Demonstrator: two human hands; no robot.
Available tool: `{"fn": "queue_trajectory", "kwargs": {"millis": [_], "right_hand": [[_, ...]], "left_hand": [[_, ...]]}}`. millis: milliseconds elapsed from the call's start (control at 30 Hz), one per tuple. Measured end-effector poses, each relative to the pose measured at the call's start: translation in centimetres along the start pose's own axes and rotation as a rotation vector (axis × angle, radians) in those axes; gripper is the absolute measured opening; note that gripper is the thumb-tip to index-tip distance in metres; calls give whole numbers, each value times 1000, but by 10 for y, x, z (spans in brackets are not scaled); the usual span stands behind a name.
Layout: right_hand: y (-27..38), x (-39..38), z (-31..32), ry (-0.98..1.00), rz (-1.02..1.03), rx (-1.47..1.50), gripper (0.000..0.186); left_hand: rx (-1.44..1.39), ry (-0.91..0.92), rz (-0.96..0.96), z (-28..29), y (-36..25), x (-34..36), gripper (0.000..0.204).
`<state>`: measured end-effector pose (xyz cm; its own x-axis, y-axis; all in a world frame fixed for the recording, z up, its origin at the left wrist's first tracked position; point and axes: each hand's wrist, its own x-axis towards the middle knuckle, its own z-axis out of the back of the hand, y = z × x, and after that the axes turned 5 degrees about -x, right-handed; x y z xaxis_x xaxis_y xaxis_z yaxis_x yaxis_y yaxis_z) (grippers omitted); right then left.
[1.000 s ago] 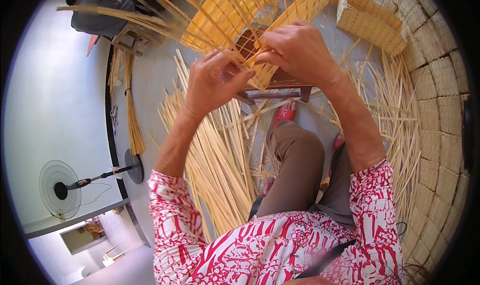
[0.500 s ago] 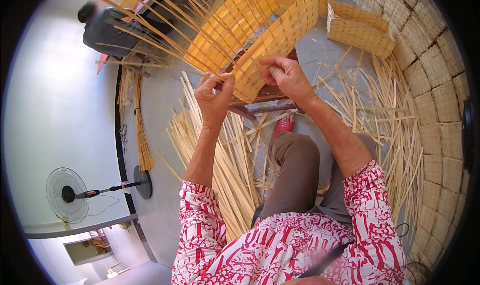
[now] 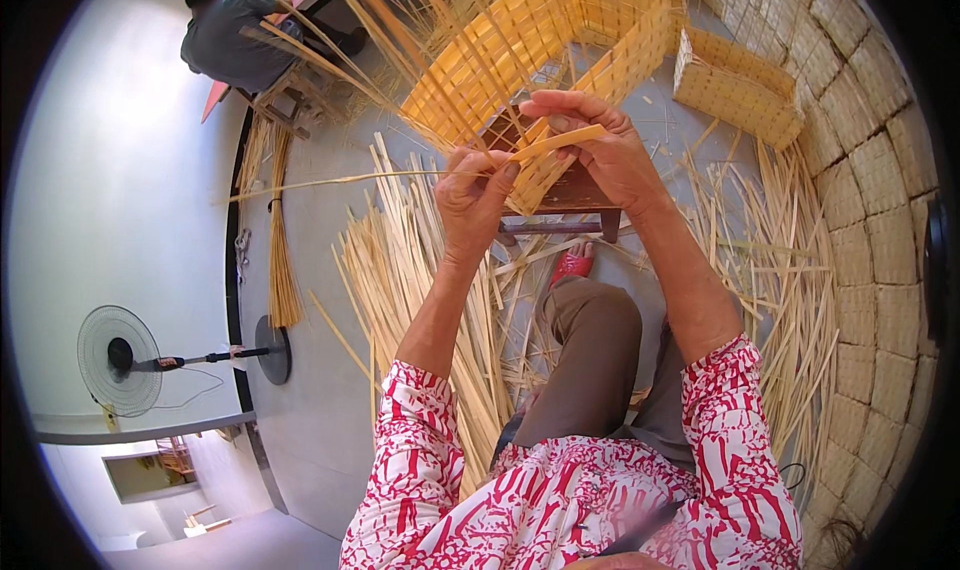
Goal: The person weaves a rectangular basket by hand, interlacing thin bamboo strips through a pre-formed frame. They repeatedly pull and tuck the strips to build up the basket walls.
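Observation:
In front of me a half-woven yellow bamboo basket rests on a low wooden stool, its long loose strips fanning up and to the left. My left hand pinches a bamboo strip at the near corner of the basket, and a thin end of strip sticks out to the left from it. My right hand has thumb and fingers closed on the other part of a flat bamboo strip, which spans the gap between both hands. The fingers partly hide the basket's corner.
Loose bamboo strips lie on the floor left of my leg, more to the right. A small woven basket sits at the far right beside stacked woven baskets. A fan stands left; another person sits far left.
My hands have moved slightly right. The right hand has come from the basket's side onto a strip now stretched between both hands. The basket also appears farther right.

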<state>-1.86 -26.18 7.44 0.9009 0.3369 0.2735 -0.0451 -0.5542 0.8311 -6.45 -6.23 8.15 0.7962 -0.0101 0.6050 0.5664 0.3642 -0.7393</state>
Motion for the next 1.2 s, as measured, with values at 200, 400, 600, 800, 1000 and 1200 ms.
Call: {"fn": "queue_trajectory", "kwargs": {"millis": [200,400,600,800,1000,1200], "right_hand": [[7,-1,-11,191,84,-150,32],[-3,0,-19,-152,127,-147,14],[-5,0,-26,-180,174,-230,11],[0,3,-25,-247,156,-240,11],[-17,19,10,-479,208,-421,22],[-18,17,4,-454,213,-590,23]], "left_hand": [[-39,-26,-7,-2,7,0,10],[-79,-94,-65,-9,24,1,8],[-8,-211,18,-13,16,6,6],[137,-159,-10,-11,7,10,5],[188,-27,-10,-5,1,7,5],[202,70,77,15,15,15,6]]}}
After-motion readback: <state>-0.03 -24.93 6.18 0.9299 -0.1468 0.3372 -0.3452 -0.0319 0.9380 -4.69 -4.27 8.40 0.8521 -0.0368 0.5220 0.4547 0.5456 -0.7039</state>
